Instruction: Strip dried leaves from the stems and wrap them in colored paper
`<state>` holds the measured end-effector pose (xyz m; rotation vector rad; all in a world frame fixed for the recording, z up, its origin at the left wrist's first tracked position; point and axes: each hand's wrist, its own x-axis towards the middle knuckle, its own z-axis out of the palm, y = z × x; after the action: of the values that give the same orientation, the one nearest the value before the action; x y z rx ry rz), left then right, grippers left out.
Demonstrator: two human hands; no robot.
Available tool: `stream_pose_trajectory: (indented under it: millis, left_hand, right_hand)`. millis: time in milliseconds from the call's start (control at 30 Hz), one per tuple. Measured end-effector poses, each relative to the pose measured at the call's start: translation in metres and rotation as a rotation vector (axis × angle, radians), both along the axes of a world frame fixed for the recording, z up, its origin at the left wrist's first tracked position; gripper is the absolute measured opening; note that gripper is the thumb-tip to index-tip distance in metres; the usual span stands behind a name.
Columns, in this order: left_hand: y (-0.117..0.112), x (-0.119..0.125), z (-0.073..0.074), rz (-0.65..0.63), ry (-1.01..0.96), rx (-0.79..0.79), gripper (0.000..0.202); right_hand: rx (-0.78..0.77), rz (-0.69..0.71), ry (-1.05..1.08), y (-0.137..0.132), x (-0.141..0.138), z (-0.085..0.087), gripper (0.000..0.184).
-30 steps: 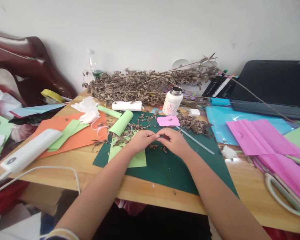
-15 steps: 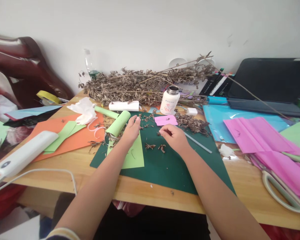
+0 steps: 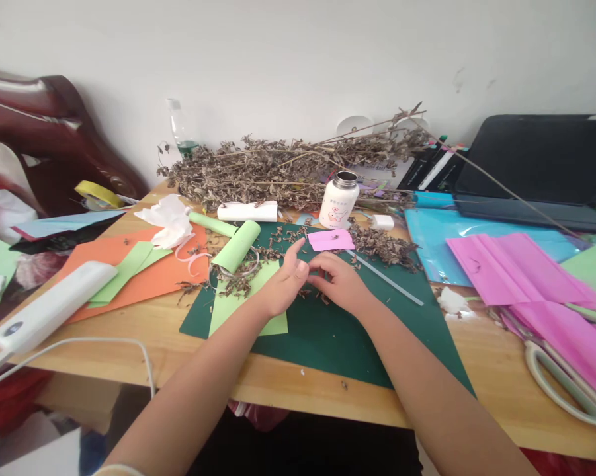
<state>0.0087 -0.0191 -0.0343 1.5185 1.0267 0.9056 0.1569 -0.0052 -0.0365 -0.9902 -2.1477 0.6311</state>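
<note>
My left hand [image 3: 285,285], fingers stretched out and apart, is over the right edge of a light green paper sheet [image 3: 248,317]. Right beside it, my right hand [image 3: 341,283] has its fingers pinched together, the tips close against the left hand; anything between them is hidden. Both hands are above a dark green cutting mat [image 3: 357,350]. Dried leaf bits [image 3: 322,299] are partly covered by the hands. Left of them lies a rolled green paper tube [image 3: 237,246] beside a clear ring [image 3: 251,264]. A pink paper piece [image 3: 330,240] lies just beyond the hands.
A lidless white bottle [image 3: 338,201] stands behind the mat, before a heap of dried plants [image 3: 258,165]. To the right are scissors [image 3: 565,383], pink paper [image 3: 516,264] and a translucent stick [image 3: 389,279]. A white power bank [image 3: 52,307] with cable lies left.
My left hand has moved right, away from the green tube, to meet my right hand. The right hand has dropped slightly toward me, still pinched. The clear ring now shows more.
</note>
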Motion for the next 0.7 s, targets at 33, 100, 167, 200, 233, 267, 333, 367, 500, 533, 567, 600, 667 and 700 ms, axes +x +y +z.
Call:
stream_pose_trajectory:
  millis: [33, 100, 167, 200, 233, 267, 333, 367, 500, 533, 567, 600, 667, 700]
  left_hand:
    - [0.0, 0.0, -0.001, -0.015, 0.018, 0.049, 0.061]
    - [0.001, 0.001, -0.001, -0.051, 0.048, 0.124, 0.058]
    - [0.002, 0.001, 0.0, -0.021, 0.126, 0.189, 0.048]
    - [0.003, 0.001, 0.001, 0.008, 0.172, 0.226, 0.039]
    - [0.003, 0.0, 0.002, 0.041, 0.218, 0.262, 0.031]
    - [0.004, 0.0, 0.003, 0.076, 0.264, 0.294, 0.024]
    - [0.004, -0.001, 0.005, 0.131, 0.34, 0.344, 0.019]
    - [0.004, -0.001, 0.006, 0.147, 0.366, 0.358, 0.018]
    - [0.005, -0.004, 0.007, 0.173, 0.41, 0.358, 0.017]
    - [0.006, -0.005, 0.007, 0.191, 0.408, 0.337, 0.017]
    - [0.007, -0.007, 0.007, 0.213, 0.397, 0.307, 0.017]
    - [0.008, -0.008, 0.007, 0.234, 0.377, 0.273, 0.017]
    - [0.011, -0.011, 0.007, 0.25, 0.314, 0.207, 0.019]
    - [0.012, -0.012, 0.006, 0.243, 0.282, 0.18, 0.02]
  right_hand:
    - [0.016, -0.027, 0.009, 0.0, 0.0, 0.0, 0.007]
    - [0.042, -0.069, 0.021, 0.001, 0.002, 0.0, 0.008]
    - [0.058, -0.092, 0.023, 0.002, 0.003, -0.001, 0.008]
    - [0.062, -0.099, 0.024, 0.002, 0.003, -0.001, 0.008]
    - [0.061, -0.105, 0.026, 0.002, 0.003, 0.0, 0.007]
    - [0.059, -0.111, 0.028, 0.002, 0.003, 0.0, 0.006]
    - [0.057, -0.117, 0.025, 0.001, 0.003, 0.001, 0.006]
    - [0.059, -0.117, 0.018, 0.001, 0.002, 0.002, 0.007]
    - [0.087, -0.146, -0.008, 0.001, 0.004, 0.005, 0.008]
    - [0.088, -0.168, -0.002, 0.001, 0.005, 0.006, 0.008]
    - [0.083, -0.194, 0.011, 0.002, 0.007, 0.006, 0.008]
    - [0.071, -0.222, 0.026, 0.002, 0.008, 0.007, 0.007]
    - [0.037, -0.268, 0.053, 0.004, 0.012, 0.006, 0.007]
    - [0.021, -0.282, 0.061, 0.005, 0.014, 0.006, 0.007]
